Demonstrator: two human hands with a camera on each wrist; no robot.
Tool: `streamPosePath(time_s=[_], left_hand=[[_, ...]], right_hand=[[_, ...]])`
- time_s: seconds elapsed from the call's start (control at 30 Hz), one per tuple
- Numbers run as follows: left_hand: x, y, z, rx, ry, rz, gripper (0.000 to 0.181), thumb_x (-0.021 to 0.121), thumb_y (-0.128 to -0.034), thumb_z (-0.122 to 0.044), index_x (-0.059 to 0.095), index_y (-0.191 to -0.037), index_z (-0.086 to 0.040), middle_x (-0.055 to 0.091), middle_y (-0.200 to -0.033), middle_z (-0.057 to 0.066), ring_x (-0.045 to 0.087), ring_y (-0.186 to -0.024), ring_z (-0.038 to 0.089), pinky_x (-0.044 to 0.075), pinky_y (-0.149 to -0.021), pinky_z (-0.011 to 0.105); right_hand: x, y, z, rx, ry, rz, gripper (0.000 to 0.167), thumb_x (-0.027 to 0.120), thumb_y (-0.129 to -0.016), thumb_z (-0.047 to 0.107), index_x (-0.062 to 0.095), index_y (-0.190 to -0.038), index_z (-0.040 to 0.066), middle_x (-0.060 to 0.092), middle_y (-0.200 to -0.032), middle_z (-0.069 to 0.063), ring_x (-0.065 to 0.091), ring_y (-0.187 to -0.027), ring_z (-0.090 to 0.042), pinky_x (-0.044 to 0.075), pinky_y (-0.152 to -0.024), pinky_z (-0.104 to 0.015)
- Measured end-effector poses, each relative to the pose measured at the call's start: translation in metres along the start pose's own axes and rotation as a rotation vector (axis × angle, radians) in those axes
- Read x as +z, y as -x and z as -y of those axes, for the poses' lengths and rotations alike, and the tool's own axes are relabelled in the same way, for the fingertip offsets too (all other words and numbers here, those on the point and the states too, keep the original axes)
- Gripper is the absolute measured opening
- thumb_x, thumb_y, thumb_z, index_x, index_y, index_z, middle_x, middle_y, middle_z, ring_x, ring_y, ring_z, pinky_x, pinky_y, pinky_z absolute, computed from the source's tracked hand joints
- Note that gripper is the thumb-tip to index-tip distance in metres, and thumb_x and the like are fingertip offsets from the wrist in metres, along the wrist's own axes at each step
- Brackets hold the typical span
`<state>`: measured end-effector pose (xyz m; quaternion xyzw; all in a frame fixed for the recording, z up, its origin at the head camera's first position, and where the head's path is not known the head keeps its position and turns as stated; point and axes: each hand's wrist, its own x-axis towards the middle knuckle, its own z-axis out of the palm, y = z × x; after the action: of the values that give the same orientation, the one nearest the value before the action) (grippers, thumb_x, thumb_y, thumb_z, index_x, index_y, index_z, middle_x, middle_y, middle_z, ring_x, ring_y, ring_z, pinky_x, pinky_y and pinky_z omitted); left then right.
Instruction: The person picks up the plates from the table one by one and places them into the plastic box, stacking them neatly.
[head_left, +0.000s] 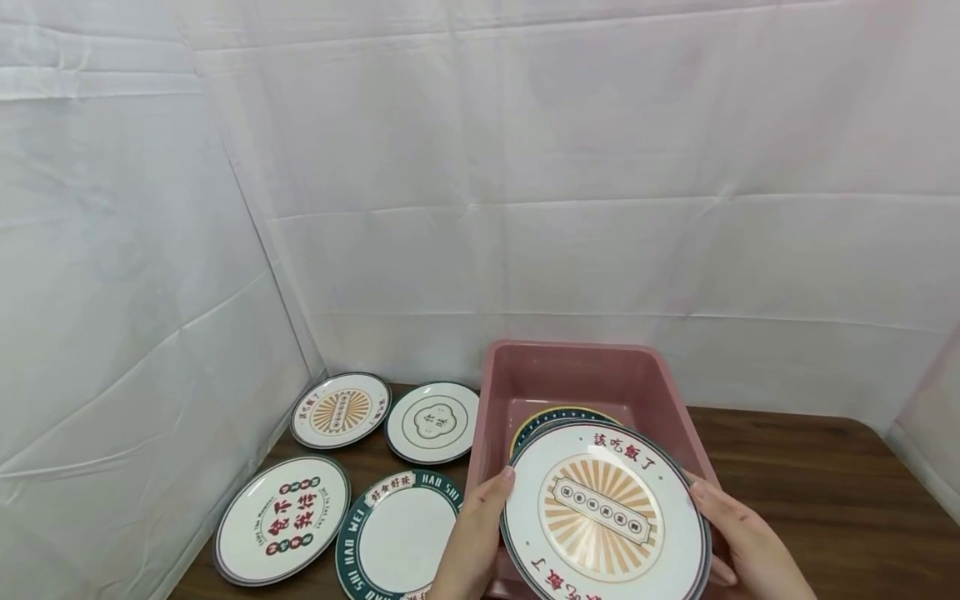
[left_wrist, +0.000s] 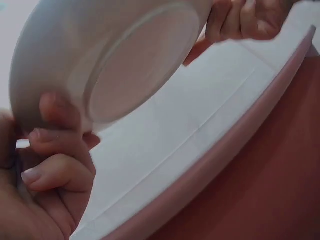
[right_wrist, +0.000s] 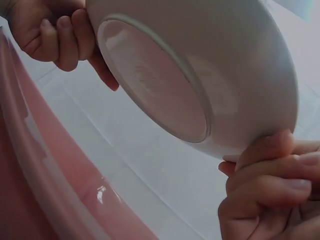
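Both hands hold one white plate [head_left: 603, 512] with a dark rim, an orange sunburst and red characters, tilted above the pink bin [head_left: 491, 400]. At its left edge the left hand [head_left: 480, 525] grips it, thumb on the upper face. On the opposite edge the right hand [head_left: 742, 533] pinches it the same way. Both wrist views show its plain underside [left_wrist: 135, 65], with fingers curled beneath it [right_wrist: 270, 165]. Inside the bin, partly hidden behind the held plate, lies a plate with a dotted dark band and yellow edge [head_left: 562, 413].
Left of the bin on the brown wooden table [head_left: 810, 475] lie a sunburst plate [head_left: 341, 410], a plate with a cloud-shaped emblem [head_left: 433, 422], a plate with red lettering [head_left: 281, 521] and a green-rimmed plate [head_left: 405, 537]. White cloth [head_left: 585, 167] hangs behind and at the sides.
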<state>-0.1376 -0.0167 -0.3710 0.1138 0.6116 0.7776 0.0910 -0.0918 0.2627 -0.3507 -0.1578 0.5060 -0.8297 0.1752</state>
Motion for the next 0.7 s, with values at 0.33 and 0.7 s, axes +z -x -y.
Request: streamPosePath(time_s=[0.33, 0.7], left_hand=[[-0.0030, 0.0016, -0.0010, -0.034, 0.056, -0.025, 0.052, 0.036, -0.1001, -0.035, 0.048, -0.127, 0.008, 0.061, -0.097, 0.011, 0.057, -0.090, 0.016, 0.047, -0.079, 0.030], [0.0001, -0.0036, -0.0062, -0.057, 0.002, 0.039, 0.036, 0.043, -0.0979, -0.021, 0.054, -0.117, 0.007, 0.054, -0.067, 0.001, 0.048, -0.054, 0.009, 0.041, -0.051, 0.021]], right_hand=[[-0.0022, -0.0031, -0.0049, 0.018, 0.020, 0.060, 0.045, 0.017, -0.104, 0.022, 0.058, -0.122, 0.023, 0.027, -0.058, -0.007, 0.009, -0.050, -0.023, 0.004, -0.045, -0.035], [-0.0048, -0.0009, 0.0027, 0.067, 0.232, -0.291, 0.030, 0.032, -0.103, 0.022, 0.062, -0.102, 0.026, 0.043, -0.057, 0.004, 0.027, -0.047, -0.009, 0.018, -0.044, -0.028]])
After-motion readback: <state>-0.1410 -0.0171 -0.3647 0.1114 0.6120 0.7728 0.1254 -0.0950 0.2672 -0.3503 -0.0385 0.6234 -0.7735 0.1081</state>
